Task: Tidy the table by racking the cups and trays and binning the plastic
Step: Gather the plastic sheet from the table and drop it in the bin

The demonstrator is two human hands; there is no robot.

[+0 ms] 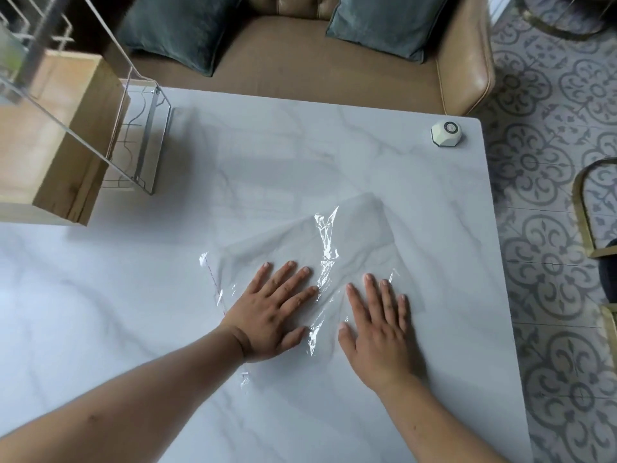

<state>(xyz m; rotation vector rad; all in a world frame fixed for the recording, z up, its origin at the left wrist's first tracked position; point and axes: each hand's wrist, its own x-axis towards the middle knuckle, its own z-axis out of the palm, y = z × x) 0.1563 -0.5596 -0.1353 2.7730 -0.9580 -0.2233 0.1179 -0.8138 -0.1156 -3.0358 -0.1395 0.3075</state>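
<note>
White marble tabletop [267, 145] carries a clear plastic sheet [350, 242]. Left hand [270, 315] and right hand [377, 335] press flat on its near part, fingers straight, grasping nothing. Wire rack [149, 148] stands well beyond and left of the left hand.

Rack [148, 138], wooden tray [76, 121] cut off left.

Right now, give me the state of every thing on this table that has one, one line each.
plastic sheet: flat on the table, creased, pressed under both hands.
left hand: open, palm down on the plastic sheet.
right hand: open, palm down on the plastic sheet.
wire rack: upright at the far left, blurred.
wooden tray: in or beside the wire rack; cannot tell which.
white device: upright near the far right corner.
</note>
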